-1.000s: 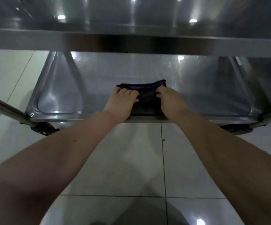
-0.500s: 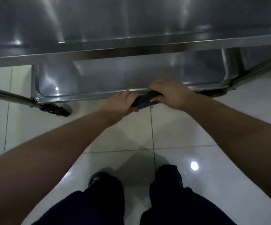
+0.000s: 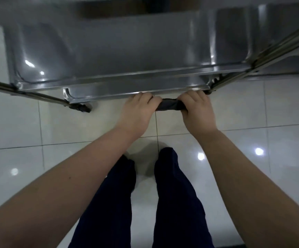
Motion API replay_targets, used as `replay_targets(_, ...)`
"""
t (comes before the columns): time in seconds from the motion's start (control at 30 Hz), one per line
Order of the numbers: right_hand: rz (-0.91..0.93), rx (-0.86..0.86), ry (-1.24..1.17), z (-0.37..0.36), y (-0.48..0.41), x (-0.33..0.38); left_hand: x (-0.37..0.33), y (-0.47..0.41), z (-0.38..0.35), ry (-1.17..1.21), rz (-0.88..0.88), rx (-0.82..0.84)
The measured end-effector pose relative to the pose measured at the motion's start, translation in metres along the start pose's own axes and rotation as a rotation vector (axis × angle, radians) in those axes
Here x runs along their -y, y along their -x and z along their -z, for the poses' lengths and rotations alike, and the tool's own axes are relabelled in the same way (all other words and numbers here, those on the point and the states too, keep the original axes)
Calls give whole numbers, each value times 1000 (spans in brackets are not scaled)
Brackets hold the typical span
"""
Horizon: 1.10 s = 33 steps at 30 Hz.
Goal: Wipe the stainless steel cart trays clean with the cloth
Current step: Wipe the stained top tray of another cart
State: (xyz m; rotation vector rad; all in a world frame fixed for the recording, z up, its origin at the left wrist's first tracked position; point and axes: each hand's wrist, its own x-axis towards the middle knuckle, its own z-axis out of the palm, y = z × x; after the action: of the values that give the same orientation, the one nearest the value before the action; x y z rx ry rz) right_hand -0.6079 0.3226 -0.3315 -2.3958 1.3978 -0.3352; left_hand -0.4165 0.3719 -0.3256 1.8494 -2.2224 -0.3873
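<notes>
Two grips sharing one cloth: left grip and right grip each curling fingers round one end, dark bunched strip stretching between them. Tray rim sitting just beyond knuckles, floor tiles lying below. Cloth likely handling light, limp, unbreakable; taking it by ends is working. Second ago it was lying flat on tray under palms; now it is hanging off edge, bunched.
</notes>
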Motion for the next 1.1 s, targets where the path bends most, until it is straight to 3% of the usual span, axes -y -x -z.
replay_targets(0.13, 15, -196, -53, 106, 19, 41, -42, -3, 103, 136, -11, -39)
replay_targets(0.33, -167, -328, -21, 268, 44, 80, -127, -37, 241, 179, -249, -182)
replay_targets(0.5, -267, -458, 45, 372, 70, 65, -216, -89, 309, 184, -478, -220)
replay_targets(0.73, -386, -634, 103, 474, 127, -15, -353, -149, 330, 198, -708, -268)
replay_targets(0.9, -409, -643, 151, 526, 145, -73, -423, -183, 311, 256, -634, -273)
replay_targets(1.1, -405, -571, 148, 554, 119, -141, -452, -236, 286, 221, -514, -245)
